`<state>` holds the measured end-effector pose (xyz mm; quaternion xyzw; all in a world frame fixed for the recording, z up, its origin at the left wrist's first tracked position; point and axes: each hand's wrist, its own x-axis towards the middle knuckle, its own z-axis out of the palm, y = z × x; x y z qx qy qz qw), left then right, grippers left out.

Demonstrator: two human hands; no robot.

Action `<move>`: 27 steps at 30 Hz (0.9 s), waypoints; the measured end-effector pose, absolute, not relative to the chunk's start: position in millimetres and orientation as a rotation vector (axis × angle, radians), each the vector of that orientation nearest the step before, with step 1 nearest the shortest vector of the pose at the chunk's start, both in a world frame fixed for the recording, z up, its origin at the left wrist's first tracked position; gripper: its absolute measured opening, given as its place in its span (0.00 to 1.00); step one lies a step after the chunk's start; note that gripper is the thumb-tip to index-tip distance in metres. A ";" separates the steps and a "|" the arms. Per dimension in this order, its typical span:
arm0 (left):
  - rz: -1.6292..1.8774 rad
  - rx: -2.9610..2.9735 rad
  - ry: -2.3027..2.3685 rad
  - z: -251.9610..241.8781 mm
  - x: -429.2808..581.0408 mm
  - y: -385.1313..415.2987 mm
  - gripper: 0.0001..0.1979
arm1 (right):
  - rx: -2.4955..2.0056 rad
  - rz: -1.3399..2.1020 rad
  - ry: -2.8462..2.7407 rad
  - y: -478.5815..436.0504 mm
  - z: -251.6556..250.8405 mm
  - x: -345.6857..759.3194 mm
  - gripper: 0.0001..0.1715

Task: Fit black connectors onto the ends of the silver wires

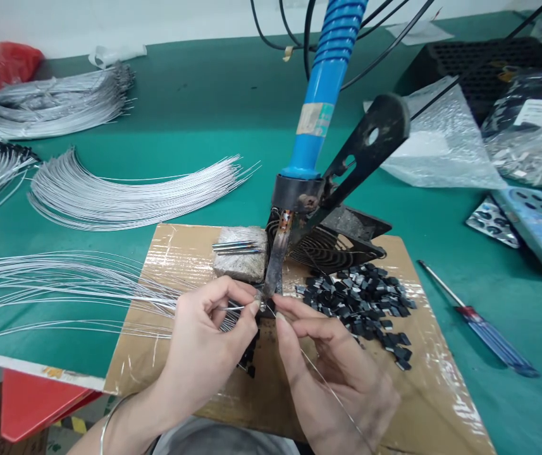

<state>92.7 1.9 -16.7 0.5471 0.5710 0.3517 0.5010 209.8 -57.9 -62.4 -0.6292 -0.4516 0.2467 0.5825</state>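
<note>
My left hand [211, 341] is closed, thumb and forefinger pinching the end of a thin grey wire [233, 308] right under the soldering iron's tip. My right hand [337, 373] pinches a thin strand of solder wire [315, 371], its end reaching toward the same spot. Above both hands stands the soldering iron [320, 120], blue-handled and clamped in a black metal bracket [370, 142], its tip pointing down. My fingertips partly hide the joint. Beneath and left of my left hand run several loose grey wires [152, 291], with small black pieces partly covered by the hand.
Small black connector pieces [370, 303] lie heaped on the cardboard [422, 354]. Behind are a fan [346, 243] and a greyish block [240, 256] with thin metal rods. Bundled wires [133, 196] lie left; a screwdriver [493, 338], phone [536, 221] and plastic bags [432, 139] right.
</note>
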 end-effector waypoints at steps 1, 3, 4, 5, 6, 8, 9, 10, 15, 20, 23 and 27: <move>0.851 1.329 1.381 -16.6 92.6 2.0 0.06 | -1.461 0.565 -1.061 -57.7 -62.9 209.9 0.06; 0.845 1.347 1.392 -17.2 91.9 2.2 0.05 | -1.454 0.544 -1.072 -57.2 -63.2 210.0 0.05; 0.838 1.354 1.400 -17.7 91.4 2.3 0.05 | -1.458 0.537 -1.076 -56.9 -63.1 210.0 0.05; 0.832 1.357 1.409 -18.4 90.7 2.3 0.05 | -1.464 0.533 -1.077 -56.6 -63.0 210.0 0.05; 0.822 1.360 1.417 -19.3 89.9 2.2 0.05 | -1.466 0.530 -1.080 -56.4 -63.0 210.1 0.06; 0.800 1.368 1.431 -21.4 88.2 1.9 0.05 | -1.453 0.530 -1.088 -56.1 -63.8 210.3 0.06; 0.789 1.374 1.433 -22.5 87.4 1.7 0.05 | -1.442 0.538 -1.091 -56.0 -64.5 210.5 0.06; 0.782 1.381 1.434 -23.7 86.7 1.5 0.05 | -1.431 0.545 -1.092 -56.0 -65.3 210.6 0.06; 0.781 1.413 1.426 -26.1 85.7 1.0 0.05 | -1.423 0.525 -1.091 -55.7 -67.3 210.9 0.06; 0.792 1.407 1.422 -23.4 86.8 0.2 0.05 | -1.434 0.493 -1.097 -54.6 -64.0 210.7 0.06; 0.798 1.404 1.423 -22.3 87.2 0.3 0.05 | -1.470 0.423 -1.153 -53.8 -60.9 210.7 0.06; 0.792 1.409 1.425 -23.6 87.0 0.8 0.05 | -1.496 0.396 -1.159 -53.2 -59.9 210.8 0.06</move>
